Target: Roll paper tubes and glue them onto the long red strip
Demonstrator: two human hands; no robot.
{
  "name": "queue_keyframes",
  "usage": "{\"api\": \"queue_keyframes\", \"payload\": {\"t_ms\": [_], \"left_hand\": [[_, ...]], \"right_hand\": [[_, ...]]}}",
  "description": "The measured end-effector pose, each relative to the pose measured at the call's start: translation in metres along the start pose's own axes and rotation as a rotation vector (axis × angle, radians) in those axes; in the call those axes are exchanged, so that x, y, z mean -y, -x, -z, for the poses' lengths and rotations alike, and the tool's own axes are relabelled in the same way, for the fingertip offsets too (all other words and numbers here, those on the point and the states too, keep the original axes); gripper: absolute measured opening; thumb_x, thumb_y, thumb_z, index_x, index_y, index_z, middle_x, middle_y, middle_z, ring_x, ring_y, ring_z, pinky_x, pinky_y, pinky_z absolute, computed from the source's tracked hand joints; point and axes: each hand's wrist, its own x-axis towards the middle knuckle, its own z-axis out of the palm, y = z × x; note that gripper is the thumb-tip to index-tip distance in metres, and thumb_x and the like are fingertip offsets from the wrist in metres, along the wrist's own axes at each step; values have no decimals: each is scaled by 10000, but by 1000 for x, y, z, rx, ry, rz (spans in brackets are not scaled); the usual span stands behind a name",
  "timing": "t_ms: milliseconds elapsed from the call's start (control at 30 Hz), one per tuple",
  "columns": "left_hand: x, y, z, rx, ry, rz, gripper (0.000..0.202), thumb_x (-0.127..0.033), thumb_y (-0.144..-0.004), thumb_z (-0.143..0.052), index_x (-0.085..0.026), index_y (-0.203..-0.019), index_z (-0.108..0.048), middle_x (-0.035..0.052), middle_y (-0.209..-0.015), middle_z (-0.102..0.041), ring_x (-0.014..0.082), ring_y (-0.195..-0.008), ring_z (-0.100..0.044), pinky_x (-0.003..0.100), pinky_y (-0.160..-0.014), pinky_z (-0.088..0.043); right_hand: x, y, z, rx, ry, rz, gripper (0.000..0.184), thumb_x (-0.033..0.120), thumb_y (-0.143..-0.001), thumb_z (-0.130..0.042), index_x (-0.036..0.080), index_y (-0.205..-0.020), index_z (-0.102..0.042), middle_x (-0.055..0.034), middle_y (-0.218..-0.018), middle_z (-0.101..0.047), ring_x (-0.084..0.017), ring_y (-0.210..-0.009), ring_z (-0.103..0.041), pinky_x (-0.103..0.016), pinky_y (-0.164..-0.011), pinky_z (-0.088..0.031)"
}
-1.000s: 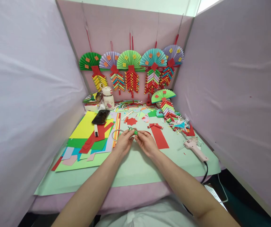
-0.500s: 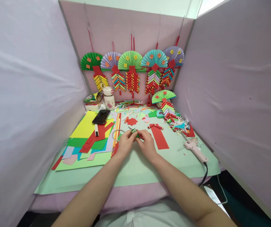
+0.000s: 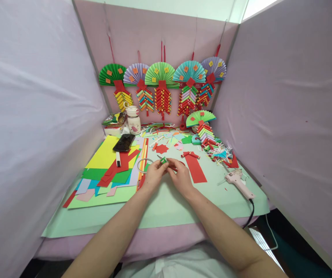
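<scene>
Over the middle of the table, my left hand (image 3: 155, 172) and my right hand (image 3: 180, 175) meet, fingers closed in a pinch. Between their fingertips is a small green paper piece (image 3: 163, 160), apparently rolled; the fingers hide part of it. A dark pointed tip, perhaps of scissors, shows just behind it, and a bit of red peeks out behind my right fingers. To the left of my left hand lies a silver ring (image 3: 138, 165). Right of my right hand is a red paper strip (image 3: 196, 170) with small red paper rolls (image 3: 191, 155) at its far end.
A pale glue gun (image 3: 239, 184) with a black cord lies at right. Coloured sheets (image 3: 96, 158), a phone (image 3: 124, 143) and a white-handled cutter (image 3: 118, 159) are at left. A bottle (image 3: 133, 120) stands behind. Paper scraps (image 3: 221, 152) pile up at right; fan ornaments (image 3: 159, 73) hang on the back panel.
The green piece has turned slightly in my fingers, and less green shows beside my right hand. Both hands stay in nearly the same place.
</scene>
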Motion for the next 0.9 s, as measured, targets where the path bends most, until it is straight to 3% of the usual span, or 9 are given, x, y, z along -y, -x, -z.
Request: {"api": "queue_keyframes", "payload": {"t_ms": [167, 367, 467, 600, 733, 900], "left_hand": [[1, -1, 2, -23, 17, 9, 332, -358, -672, -729, -147, -922, -673, 68, -918, -688, 194, -876, -634, 323, -809, -492], [-5, -5, 6, -128, 101, 53, 320, -345, -672, -730, -135, -894, -634, 72, -856, -698, 175, -797, -653, 284, -721, -505], [-11, -4, 9, -51, 134, 154, 310, -306, -689, -725, -132, -916, -607, 94, -844, -702, 179, -752, -667, 271, -647, -511], [-16, 0, 8, 138, 109, 307, 226, -234, -711, -711, -125, -874, -598, 106, -812, -705, 179, -687, -672, 266, -593, -517], [-19, 3, 8, 230, 110, 374, 223, -195, -725, -702, -126, -918, -613, 101, -805, -707, 168, -674, -670, 244, -572, -513], [-18, 1, 16, 299, 202, 427, 187, -189, -756, -684, -126, -926, -638, 110, -821, -710, 179, -713, -674, 253, -584, -523]], "right_hand": [[-2, 3, -2, 18, -74, -46, 295, 227, -830, -560, 236, -1124, -565, -58, -1000, -666, -200, -936, -622, -384, -867, -487], [2, -1, 4, 46, -78, 54, 338, 244, -819, -589, 244, -1155, -554, -81, -1141, -593, -207, -1090, -549, -392, -954, -454], [0, -8, 15, 98, -99, 96, 573, 250, -740, -683, 253, -1274, -475, -97, -1314, -474, -222, -1248, -427, -393, -1005, -422], [-5, -10, 27, 321, -162, 60, 865, 207, -660, -735, 283, -1412, -313, -101, -1450, -330, -241, -1324, -343, -406, -1020, -408], [-1, -6, 27, 446, -308, -1, 885, 178, -692, -688, 305, -1446, -242, -106, -1405, -393, -225, -1263, -427, -367, -932, -478], [4, -6, 27, 435, -335, -38, 902, 243, -679, -727, 310, -1441, -251, -105, -1345, -430, -213, -1182, -486, -340, -872, -506]]}}
